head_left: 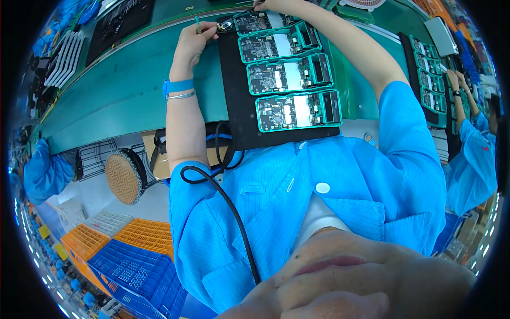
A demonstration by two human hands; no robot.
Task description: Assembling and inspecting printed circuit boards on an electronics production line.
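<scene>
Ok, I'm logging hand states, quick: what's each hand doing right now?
Left hand: closed, holding a thin green stick.
Right hand: at the picture's top edge, by the farthest green-framed black circuit board; grip cannot be told.

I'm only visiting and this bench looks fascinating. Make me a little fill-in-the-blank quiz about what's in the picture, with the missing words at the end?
1. The left hand pinches a thin stick coloured ____.
2. The mat under the circuit units is coloured ____.
3. Counting all the circuit units on that mat gives ____.
4. Beside the silver bangle sits a wristband coloured ____.

Missing words: green; black; four; blue.
</scene>
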